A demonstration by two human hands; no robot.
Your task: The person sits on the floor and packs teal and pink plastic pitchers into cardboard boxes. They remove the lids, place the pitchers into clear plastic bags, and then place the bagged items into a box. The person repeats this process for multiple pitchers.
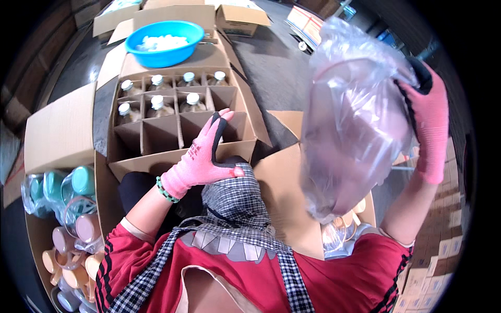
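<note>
My right hand, in a pink glove with black on the palm side, grips the top of a clear plastic bag. Something large and mauve shows through the bag; its exact kind is blurred. My left hand, gloved the same way, is open, fingers stretched and thumb apart, with nothing in it. It hovers at the near edge of a divided cardboard carton. White-capped clear bottles stand upright in several of its far and middle compartments, and the visible near compartments hold none.
On the carton's far flap sits a blue basin of small white pieces. At left, an open box holds wrapped containers with teal, mauve and cream lids. Another open box at right holds wrapped containers. Stacked cartons line the right side.
</note>
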